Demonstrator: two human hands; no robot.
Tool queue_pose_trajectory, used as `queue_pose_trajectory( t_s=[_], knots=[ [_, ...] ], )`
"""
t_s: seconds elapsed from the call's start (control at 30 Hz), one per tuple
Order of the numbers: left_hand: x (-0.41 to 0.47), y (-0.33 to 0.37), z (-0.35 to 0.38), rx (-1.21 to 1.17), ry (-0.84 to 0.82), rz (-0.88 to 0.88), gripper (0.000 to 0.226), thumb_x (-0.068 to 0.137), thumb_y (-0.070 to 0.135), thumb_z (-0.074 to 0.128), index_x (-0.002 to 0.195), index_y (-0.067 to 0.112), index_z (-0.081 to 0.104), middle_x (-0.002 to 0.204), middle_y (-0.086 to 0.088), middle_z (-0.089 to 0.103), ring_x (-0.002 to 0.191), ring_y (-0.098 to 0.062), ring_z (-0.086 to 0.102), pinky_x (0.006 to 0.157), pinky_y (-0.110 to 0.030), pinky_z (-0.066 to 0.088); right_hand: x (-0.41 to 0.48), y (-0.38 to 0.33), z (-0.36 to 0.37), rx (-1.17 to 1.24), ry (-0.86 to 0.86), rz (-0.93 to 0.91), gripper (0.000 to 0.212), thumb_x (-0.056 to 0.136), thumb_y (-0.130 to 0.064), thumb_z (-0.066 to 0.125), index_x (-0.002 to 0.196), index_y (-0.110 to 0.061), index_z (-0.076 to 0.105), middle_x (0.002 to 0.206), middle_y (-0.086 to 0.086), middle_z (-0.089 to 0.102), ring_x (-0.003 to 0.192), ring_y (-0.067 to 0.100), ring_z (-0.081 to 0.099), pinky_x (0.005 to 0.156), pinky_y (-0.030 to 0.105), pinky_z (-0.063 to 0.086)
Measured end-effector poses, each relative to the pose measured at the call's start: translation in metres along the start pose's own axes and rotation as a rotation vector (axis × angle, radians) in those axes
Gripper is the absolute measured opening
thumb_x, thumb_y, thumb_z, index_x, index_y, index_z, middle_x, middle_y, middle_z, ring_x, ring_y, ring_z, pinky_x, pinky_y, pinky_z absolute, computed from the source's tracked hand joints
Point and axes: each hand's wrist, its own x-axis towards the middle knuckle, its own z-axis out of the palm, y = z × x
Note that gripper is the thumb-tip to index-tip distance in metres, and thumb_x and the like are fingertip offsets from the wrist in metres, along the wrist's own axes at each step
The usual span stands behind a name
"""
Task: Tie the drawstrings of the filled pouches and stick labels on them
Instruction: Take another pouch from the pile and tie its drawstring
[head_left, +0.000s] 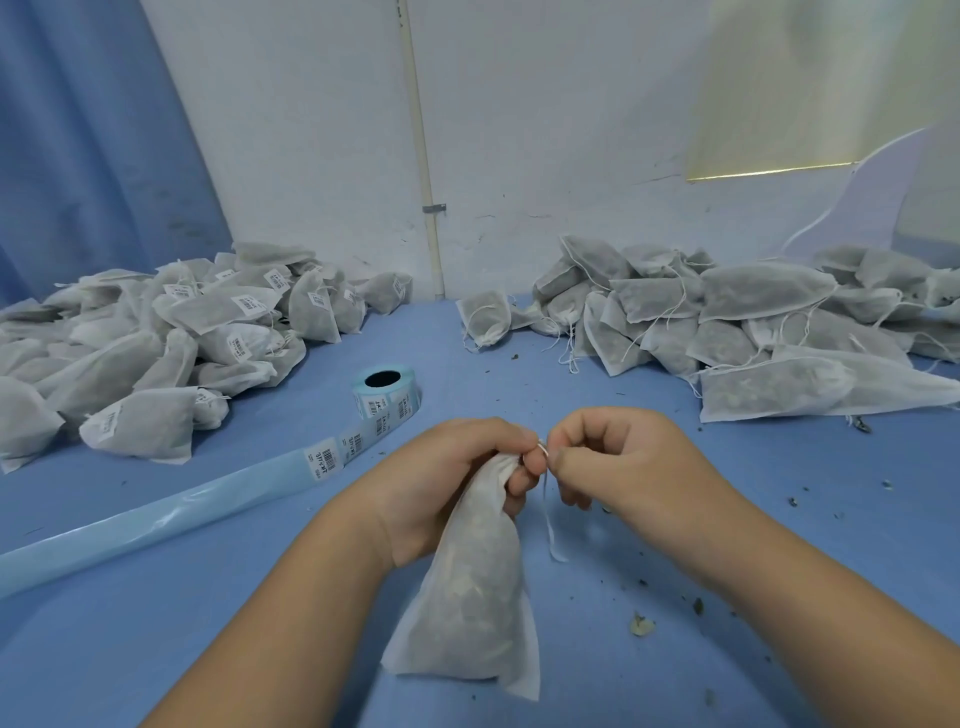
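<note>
Above the blue table (675, 519), your left hand (457, 478) grips the neck of the filled white mesh pouch (467, 597); your right hand (618, 457) pinches its white drawstring (548, 525). Tying step: next, cinch the knot, then label.

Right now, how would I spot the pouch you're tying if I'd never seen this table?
Look at the blue table, between the heap of labelled pouches on the left and the unlabelled heap on the right. Near the front, the left hand grips one white pouch by its neck while the right hand pinches its drawstring. It is the only pouch being held.
</note>
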Motion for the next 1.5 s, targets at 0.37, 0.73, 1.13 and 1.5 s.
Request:
queue_pose_trajectory(
  t_s=[0.37,0.73,1.13,1.5],
  knots=[
    [-0.002,0.003,0.007,0.255,0.223,0.054,0.018,0.057,0.032,0.072,0.064,0.015,0.070,0.059,-0.002,0.049,0.051,-0.016,0.039,0.050,-0.027,0.032,0.003,0.007,-0.007,-0.083,-0.050,0.046,0.010,0.064,-0.028,0.055,0.061,-0.025,0.064,0.056,-0.006,0.059,0.057,0.009,0.051,0.058,0.029,0.039],
    [-0.004,0.004,0.001,0.292,0.270,0.183,0.014,0.069,0.031,0.069,0.067,0.018,0.072,0.064,0.001,0.060,0.051,-0.014,0.046,0.048,-0.024,0.039,0.005,0.005,-0.012,-0.011,0.011,0.027,0.013,0.078,-0.016,0.063,0.066,-0.020,0.064,0.058,-0.001,0.061,0.057,0.012,0.053,0.062,0.030,0.044],
    [0.002,-0.004,0.008,0.305,0.351,0.235,0.021,0.084,0.027,0.071,0.067,0.015,0.073,0.061,0.000,0.059,0.056,-0.014,0.053,0.059,-0.026,0.046,0.005,0.012,-0.003,-0.111,0.168,-0.077,0.013,0.077,-0.023,0.078,0.065,-0.023,0.073,0.060,-0.003,0.067,0.050,0.007,0.061,0.048,0.013,0.042],
    [0.000,-0.004,0.010,0.451,0.280,0.208,0.029,0.073,0.034,0.063,0.072,0.005,0.063,0.071,-0.009,0.057,0.070,-0.029,0.058,0.071,-0.040,0.043,0.003,0.015,-0.008,-0.301,-0.010,-0.183,0.027,0.081,-0.021,0.074,0.060,-0.026,0.058,0.051,-0.015,0.049,0.049,0.001,0.040,0.049,0.012,0.034]
  ],
)
